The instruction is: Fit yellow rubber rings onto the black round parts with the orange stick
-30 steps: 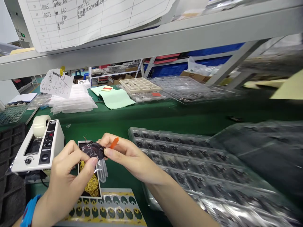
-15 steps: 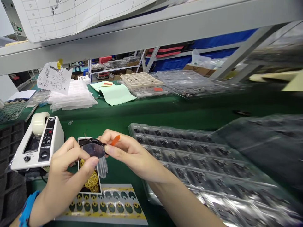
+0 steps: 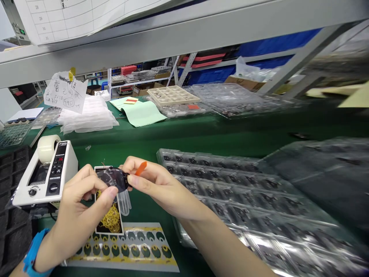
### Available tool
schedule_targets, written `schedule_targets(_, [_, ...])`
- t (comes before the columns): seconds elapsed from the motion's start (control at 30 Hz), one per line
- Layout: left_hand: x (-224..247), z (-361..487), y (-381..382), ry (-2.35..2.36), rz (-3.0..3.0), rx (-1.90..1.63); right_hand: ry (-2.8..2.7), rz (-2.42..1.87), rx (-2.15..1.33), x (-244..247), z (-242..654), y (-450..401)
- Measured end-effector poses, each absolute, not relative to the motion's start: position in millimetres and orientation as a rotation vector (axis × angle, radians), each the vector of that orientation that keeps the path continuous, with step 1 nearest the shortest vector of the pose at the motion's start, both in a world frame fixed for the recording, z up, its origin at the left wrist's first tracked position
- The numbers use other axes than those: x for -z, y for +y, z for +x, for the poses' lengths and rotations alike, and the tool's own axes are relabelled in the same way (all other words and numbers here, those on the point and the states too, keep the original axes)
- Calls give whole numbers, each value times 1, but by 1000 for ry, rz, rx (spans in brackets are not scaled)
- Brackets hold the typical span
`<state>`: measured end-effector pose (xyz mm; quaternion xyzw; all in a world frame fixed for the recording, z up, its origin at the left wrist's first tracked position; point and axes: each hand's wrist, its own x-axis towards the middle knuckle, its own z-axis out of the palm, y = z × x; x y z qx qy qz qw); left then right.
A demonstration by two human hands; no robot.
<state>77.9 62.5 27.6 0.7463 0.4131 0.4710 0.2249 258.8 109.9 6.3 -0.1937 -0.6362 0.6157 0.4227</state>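
Both hands meet low in the view, at about 7 o'clock, over the green worktop (image 3: 201,142). The left hand (image 3: 82,209) pinches the near edge of a small dark part (image 3: 113,179) between thumb and fingers. The right hand (image 3: 155,188) closes on the part's far side, with an orange tab (image 3: 141,168) sticking up by its fingers. Below the part lies a tray of yellow rings (image 3: 109,219), and at 6 o'clock a sticker sheet (image 3: 129,250). A tape dispenser (image 3: 46,175) sits at 9 o'clock, clear trays (image 3: 230,184) at 3 o'clock.
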Motion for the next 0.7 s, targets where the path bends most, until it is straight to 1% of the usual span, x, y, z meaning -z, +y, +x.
schedule_targets(0.23, [-32,77,58,1078,2053,-1294,-1586,-481,-1556,-8,259,109])
schedule_targets(0.7, [-29,80,65,1145,2035,-1324,-1624,-546,-1516,-10,259,107])
